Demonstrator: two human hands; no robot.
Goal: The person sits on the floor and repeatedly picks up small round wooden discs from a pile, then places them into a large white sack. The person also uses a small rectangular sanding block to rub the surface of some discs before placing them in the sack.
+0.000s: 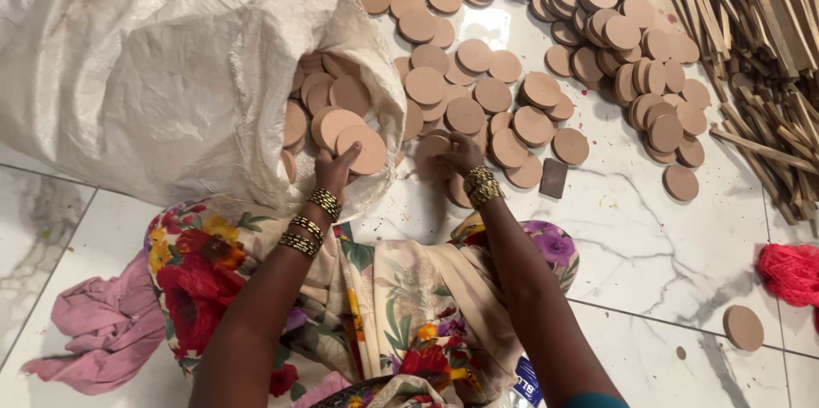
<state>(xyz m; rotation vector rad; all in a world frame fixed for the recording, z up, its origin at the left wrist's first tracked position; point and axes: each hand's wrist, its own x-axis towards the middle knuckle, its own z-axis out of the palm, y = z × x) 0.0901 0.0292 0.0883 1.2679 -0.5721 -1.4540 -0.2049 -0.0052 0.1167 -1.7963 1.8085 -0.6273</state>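
**Discs being drawn from sack to floor**

Left hand (pixel 334 167) reaches into the sack (pixel 171 67), grip pinching a disc (pixel 365 150) at the mouth. Right hand (pixel 459 154) rests spread on the floor pile (pixel 512 109). Judged step: unloading. The next move calls for carrying the disc clear onto the pile.

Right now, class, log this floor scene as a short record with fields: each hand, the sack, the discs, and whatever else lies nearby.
Left hand: at the sack mouth, gripping a round wooden disc
Right hand: resting on loose discs on the floor
Sack: white woven, on its side, open, discs inside
Floor: white marble tiles
Sticks: wooden pile, top right
Dark block: beside the discs
Stray disc: apart, lower right
Pink cloth: lower left
Red yarn: right edge
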